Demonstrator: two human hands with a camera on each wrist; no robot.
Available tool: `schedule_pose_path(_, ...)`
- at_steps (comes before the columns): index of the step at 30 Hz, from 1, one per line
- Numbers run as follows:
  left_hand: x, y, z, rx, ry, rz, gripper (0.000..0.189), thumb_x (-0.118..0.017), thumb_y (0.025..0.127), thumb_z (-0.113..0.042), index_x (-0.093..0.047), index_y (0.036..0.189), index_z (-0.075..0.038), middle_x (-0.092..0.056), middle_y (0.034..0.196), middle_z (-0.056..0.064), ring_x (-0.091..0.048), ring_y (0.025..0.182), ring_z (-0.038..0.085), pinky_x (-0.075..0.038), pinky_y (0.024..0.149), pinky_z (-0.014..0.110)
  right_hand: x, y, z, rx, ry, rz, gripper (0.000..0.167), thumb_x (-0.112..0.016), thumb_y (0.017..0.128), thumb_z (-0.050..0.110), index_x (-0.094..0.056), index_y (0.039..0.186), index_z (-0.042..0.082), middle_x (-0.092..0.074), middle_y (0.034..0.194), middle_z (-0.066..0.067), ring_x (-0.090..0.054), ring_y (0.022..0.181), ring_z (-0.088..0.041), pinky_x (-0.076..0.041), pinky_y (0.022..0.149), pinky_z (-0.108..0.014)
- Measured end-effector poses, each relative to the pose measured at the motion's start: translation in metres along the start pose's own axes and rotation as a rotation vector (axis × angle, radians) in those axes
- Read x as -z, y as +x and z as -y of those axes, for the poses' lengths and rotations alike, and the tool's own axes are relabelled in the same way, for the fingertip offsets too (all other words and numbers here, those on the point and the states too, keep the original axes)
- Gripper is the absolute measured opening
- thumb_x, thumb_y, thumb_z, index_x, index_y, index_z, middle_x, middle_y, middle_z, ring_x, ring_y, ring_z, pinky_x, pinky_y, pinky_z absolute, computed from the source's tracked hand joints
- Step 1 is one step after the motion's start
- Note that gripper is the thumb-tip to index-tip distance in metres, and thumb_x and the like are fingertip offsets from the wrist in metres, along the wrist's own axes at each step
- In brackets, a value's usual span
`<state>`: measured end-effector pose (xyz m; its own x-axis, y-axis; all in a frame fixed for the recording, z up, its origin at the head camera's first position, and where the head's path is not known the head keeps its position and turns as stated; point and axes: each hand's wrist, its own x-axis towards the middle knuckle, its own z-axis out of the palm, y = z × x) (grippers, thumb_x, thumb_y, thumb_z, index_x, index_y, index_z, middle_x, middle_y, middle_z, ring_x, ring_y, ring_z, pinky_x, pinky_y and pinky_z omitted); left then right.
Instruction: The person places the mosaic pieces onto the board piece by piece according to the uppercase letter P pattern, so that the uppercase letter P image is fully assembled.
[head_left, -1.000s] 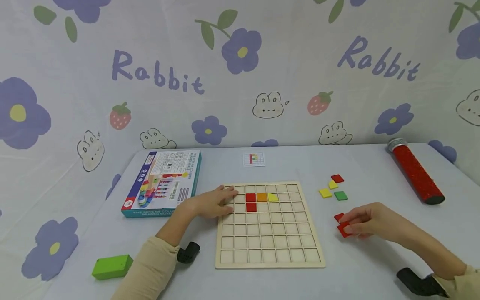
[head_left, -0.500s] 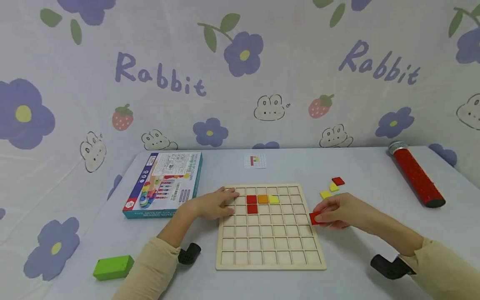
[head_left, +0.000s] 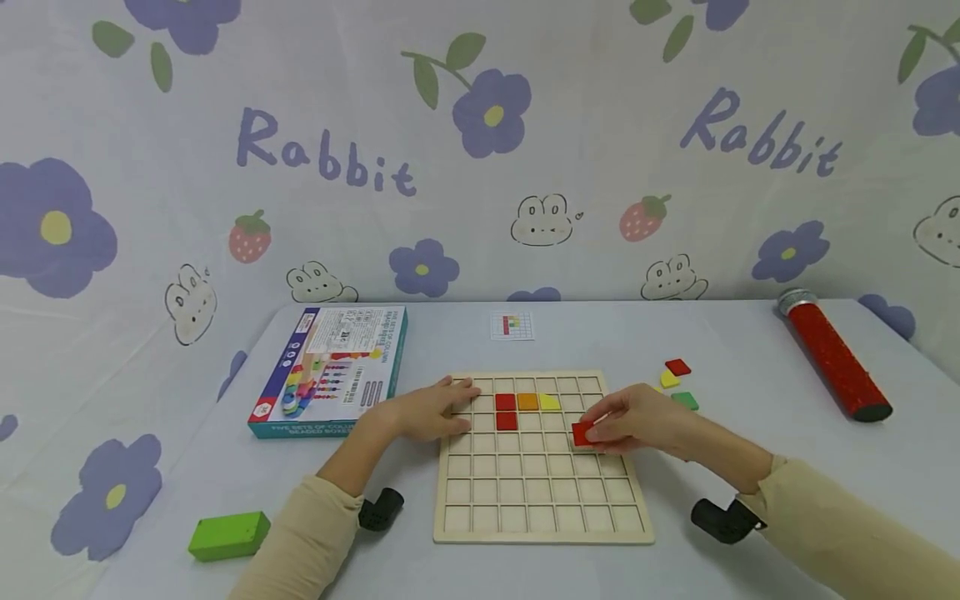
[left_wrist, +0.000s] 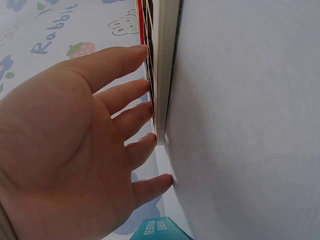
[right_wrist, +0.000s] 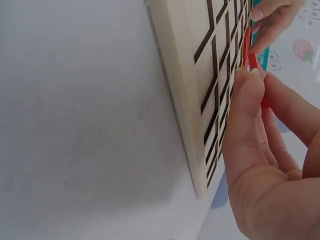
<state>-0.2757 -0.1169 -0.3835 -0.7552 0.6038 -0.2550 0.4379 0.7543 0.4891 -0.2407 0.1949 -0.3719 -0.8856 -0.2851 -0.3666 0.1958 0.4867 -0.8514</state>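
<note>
My right hand pinches a red square tile between thumb and fingers, over the right part of the wooden grid board. In the right wrist view that red tile stands out past the thumb tip, close over the grid. My left hand lies at the board's left edge, fingers spread and fingertips on its rim; the left wrist view shows the palm beside that edge. Set in the grid are two red tiles, an orange tile and a yellow piece.
Right of the board lie loose pieces: red, yellow and green, partly behind my right hand. A small pattern card lies behind the board. Around it are a boxed toy set, a green block and a red microphone-like tube.
My right hand has carried the red tile leftward from the loose pieces to over the board. The left hand has kept its place on the board's edge.
</note>
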Motion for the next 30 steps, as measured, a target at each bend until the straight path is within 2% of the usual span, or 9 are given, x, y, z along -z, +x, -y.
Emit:
schedule_pose_path(21,-0.002,0.001,0.002,0.015,0.021,0.004,0.057,-0.053,0.099,-0.026,-0.032,0.149,-0.009,-0.021,0.156,0.009,-0.008,0.143,0.030,-0.013,0.114,0.044,-0.050,0.029,0.027,0.016,0.050,0.046,0.020,-0.069,0.086,0.004,-0.067,0.105,-0.004,-0.066,0.091,-0.012,-0.067,0.069,-0.017,-0.056,0.065,-0.027)
schedule_pose_path(30,0.000,0.000,0.001,0.026,0.022,-0.004,0.057,-0.053,0.099,-0.027,-0.033,0.149,-0.010,-0.022,0.156,0.008,-0.009,0.143,0.030,-0.014,0.113,0.046,-0.067,0.035,0.033,-0.006,0.054,-0.006,0.019,-0.074,0.083,0.005,-0.069,0.100,-0.002,-0.066,0.090,-0.012,-0.067,0.066,-0.016,-0.056,0.064,-0.027)
